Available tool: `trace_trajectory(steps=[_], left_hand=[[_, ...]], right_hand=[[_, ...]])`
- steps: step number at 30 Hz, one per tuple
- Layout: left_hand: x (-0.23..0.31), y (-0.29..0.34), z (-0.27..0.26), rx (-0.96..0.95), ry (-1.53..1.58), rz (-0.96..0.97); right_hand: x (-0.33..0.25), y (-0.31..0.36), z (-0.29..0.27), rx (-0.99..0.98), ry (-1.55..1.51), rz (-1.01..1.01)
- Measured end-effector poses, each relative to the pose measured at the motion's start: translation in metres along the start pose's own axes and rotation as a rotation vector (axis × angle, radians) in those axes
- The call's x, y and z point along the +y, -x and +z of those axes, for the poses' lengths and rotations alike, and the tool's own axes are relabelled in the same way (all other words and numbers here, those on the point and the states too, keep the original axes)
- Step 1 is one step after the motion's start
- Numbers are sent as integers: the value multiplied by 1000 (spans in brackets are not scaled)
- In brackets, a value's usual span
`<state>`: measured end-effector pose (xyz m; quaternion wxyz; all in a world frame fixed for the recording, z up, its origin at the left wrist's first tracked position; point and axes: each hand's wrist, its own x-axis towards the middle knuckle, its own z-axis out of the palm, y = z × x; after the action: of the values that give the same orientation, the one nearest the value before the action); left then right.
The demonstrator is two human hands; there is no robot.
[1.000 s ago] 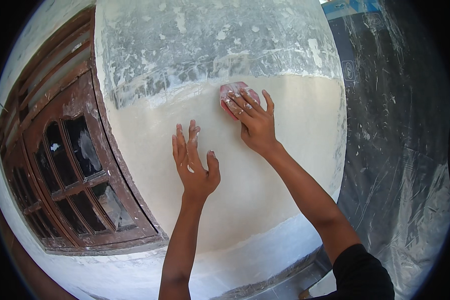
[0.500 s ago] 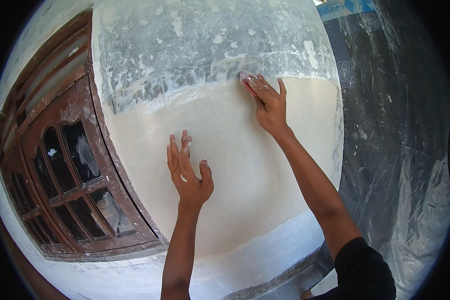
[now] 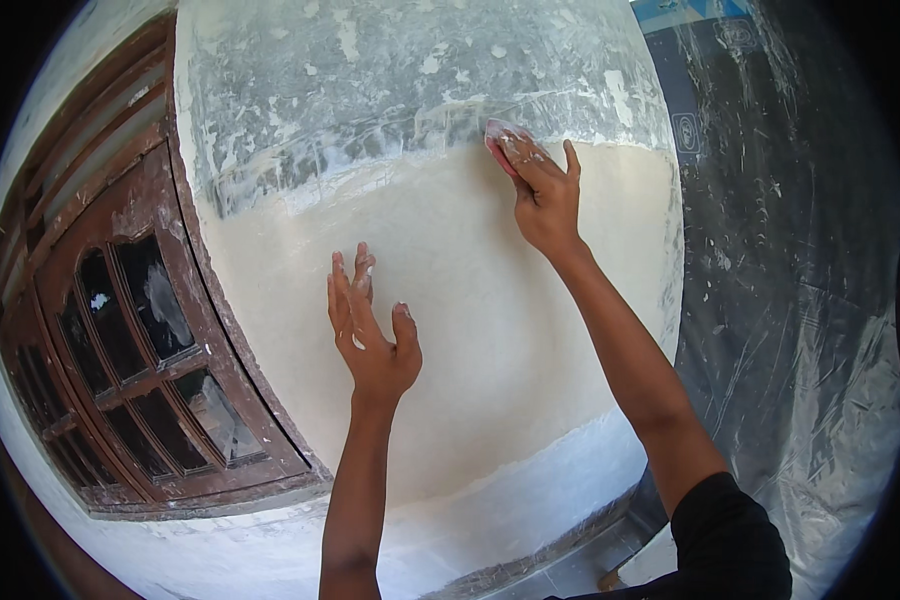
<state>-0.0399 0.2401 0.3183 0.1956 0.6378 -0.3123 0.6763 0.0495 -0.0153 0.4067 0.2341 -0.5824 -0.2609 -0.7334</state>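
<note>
With fingers pressed along its back, my right hand (image 3: pixel 550 205) grips a flat, pinkish-red putty scraper (image 3: pixel 498 152) smeared with white. The scraper lies against the wall at the border between the smooth cream coat (image 3: pixel 440 250) and the rough grey, patchy surface (image 3: pixel 390 80) above. My left hand (image 3: pixel 378 345) is raised lower down and to the left, empty, its fingers and thumb spread. White paste spots its fingers. Whether the left fingertips touch the wall I cannot tell.
A brown wooden window (image 3: pixel 160 390) with dark glass panes and flaking edges borders the wall at left. Dark plastic sheeting (image 3: pixel 770 250), splashed with white, hangs on the right. A white band (image 3: pixel 530 500) runs along the wall's foot above grey floor tiles (image 3: pixel 580 575).
The right hand and scraper have shifted slightly up in the picture. My left hand sits a little higher and farther left, still spread. The wall's view has shifted slightly too.
</note>
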Motion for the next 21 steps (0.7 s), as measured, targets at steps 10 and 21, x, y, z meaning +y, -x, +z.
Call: trace_trajectory(steps=[10,21], left_hand=[[15,1,3,-76,71,-13],[64,20,26,-91,55,-48]], right_hand=[[-5,25,11,-96,-5,14],[-2,49,-9,-90,-20,-3]])
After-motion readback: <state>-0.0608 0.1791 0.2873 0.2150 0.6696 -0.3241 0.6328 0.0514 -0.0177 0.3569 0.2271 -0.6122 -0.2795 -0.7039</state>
